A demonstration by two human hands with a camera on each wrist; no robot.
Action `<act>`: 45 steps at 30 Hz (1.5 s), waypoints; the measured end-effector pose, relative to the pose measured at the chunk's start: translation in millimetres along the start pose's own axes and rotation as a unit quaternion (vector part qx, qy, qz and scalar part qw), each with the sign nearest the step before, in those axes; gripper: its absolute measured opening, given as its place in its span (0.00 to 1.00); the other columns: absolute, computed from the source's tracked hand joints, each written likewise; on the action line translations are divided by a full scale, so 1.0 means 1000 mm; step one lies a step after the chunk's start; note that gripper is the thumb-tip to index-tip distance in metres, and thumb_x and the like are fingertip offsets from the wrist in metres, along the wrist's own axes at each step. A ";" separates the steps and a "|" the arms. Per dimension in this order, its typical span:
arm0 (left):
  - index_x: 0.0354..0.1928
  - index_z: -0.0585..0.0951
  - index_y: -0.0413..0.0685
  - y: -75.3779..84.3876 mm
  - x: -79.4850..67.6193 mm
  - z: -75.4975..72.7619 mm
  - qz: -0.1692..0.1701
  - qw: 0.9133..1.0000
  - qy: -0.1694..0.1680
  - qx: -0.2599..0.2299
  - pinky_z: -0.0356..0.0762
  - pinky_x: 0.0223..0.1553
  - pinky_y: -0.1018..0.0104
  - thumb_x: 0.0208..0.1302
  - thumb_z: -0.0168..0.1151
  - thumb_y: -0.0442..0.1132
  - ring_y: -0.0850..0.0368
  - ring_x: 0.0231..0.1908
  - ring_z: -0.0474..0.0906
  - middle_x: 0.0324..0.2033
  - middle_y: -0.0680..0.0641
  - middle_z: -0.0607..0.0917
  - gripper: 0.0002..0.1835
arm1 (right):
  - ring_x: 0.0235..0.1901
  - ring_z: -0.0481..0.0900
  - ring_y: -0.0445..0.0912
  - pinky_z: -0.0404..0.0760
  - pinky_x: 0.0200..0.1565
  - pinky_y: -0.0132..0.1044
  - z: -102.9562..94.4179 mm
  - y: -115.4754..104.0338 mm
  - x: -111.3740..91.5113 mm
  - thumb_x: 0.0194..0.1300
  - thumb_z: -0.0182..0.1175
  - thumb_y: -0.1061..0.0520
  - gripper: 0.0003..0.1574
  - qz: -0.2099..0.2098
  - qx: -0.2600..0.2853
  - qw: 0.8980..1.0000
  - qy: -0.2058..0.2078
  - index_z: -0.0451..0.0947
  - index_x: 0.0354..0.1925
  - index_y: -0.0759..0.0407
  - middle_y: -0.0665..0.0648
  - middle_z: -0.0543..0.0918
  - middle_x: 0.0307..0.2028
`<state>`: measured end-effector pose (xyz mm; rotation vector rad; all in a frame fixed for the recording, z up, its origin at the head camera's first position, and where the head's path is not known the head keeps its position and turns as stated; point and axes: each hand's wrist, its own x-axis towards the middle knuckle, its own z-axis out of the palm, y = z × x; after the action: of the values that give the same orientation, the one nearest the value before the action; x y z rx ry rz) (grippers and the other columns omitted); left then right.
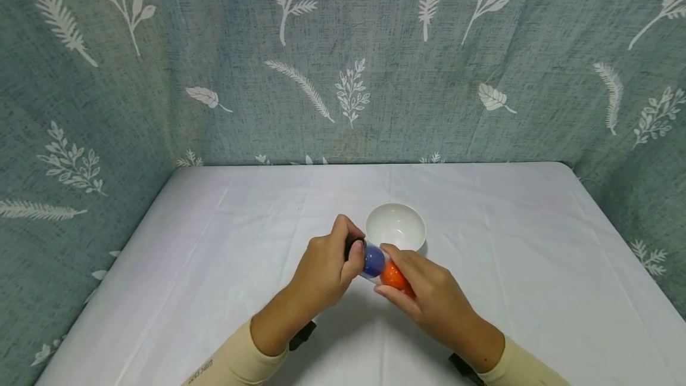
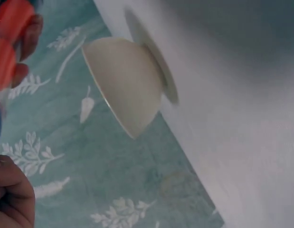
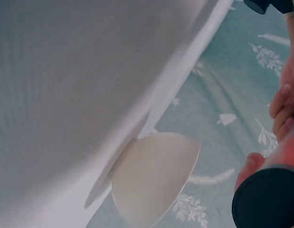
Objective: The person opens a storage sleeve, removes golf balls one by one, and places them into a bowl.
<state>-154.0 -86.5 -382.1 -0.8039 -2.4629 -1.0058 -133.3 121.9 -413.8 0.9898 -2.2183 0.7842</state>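
Note:
A clear tube (image 1: 368, 277) with dark ends, holding a blue ball (image 1: 373, 261) and orange balls (image 1: 393, 276), is held up in front of me between both hands. My left hand (image 1: 321, 267) pinches the black end at the upper left with thumb and fingers. Around the orange part, my right hand (image 1: 434, 290) grips the tube from the other side. A round black end cap (image 3: 265, 199) shows large in the right wrist view. Just beyond the hands, a white bowl (image 1: 395, 224) stands upright on the table; its inside shows no contents.
A white cloth (image 1: 257, 219) covers the table. Green leaf-patterned fabric (image 1: 230, 64) hangs behind it and along both sides. Dark wrist straps (image 1: 302, 335) show below the hands.

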 end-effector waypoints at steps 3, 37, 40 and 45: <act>0.44 0.71 0.45 0.002 0.001 -0.005 -0.054 0.998 0.012 -0.010 0.70 0.21 0.74 0.74 0.44 0.38 0.67 0.19 0.68 0.23 0.53 0.79 0.07 | 0.36 0.84 0.44 0.87 0.36 0.37 0.000 0.003 0.000 0.71 0.54 0.36 0.36 -0.001 -0.020 1.000 0.013 0.76 0.61 0.62 0.56 0.86 0.43; 0.55 0.75 0.55 -0.063 0.010 -0.010 -0.244 0.965 -0.090 -0.028 0.76 0.36 0.63 0.70 0.61 0.51 0.59 0.33 0.78 0.40 0.56 0.83 0.16 | 0.43 0.85 0.48 0.87 0.41 0.42 -0.009 0.022 0.000 0.55 0.75 0.57 0.40 0.116 0.043 0.992 -0.017 0.72 0.64 0.59 0.58 0.83 0.50; 0.53 0.76 0.53 -0.068 0.008 -0.012 -0.249 0.962 -0.113 -0.015 0.76 0.39 0.63 0.66 0.66 0.51 0.61 0.35 0.79 0.41 0.56 0.85 0.19 | 0.44 0.85 0.50 0.87 0.42 0.44 -0.009 0.025 -0.001 0.54 0.75 0.57 0.40 0.119 0.033 0.992 -0.022 0.72 0.64 0.60 0.60 0.83 0.50; 0.48 0.77 0.52 -0.076 0.005 -0.016 -0.251 0.958 -0.137 -0.012 0.78 0.38 0.64 0.61 0.72 0.48 0.61 0.38 0.82 0.41 0.55 0.86 0.18 | 0.45 0.85 0.51 0.87 0.44 0.45 -0.009 0.027 -0.001 0.55 0.75 0.56 0.40 0.125 0.027 0.991 -0.026 0.72 0.63 0.61 0.61 0.83 0.50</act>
<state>-203.7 -141.2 -408.1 -0.3369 -2.9874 -1.1536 -152.0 143.5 -416.3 0.7728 -2.4094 0.9427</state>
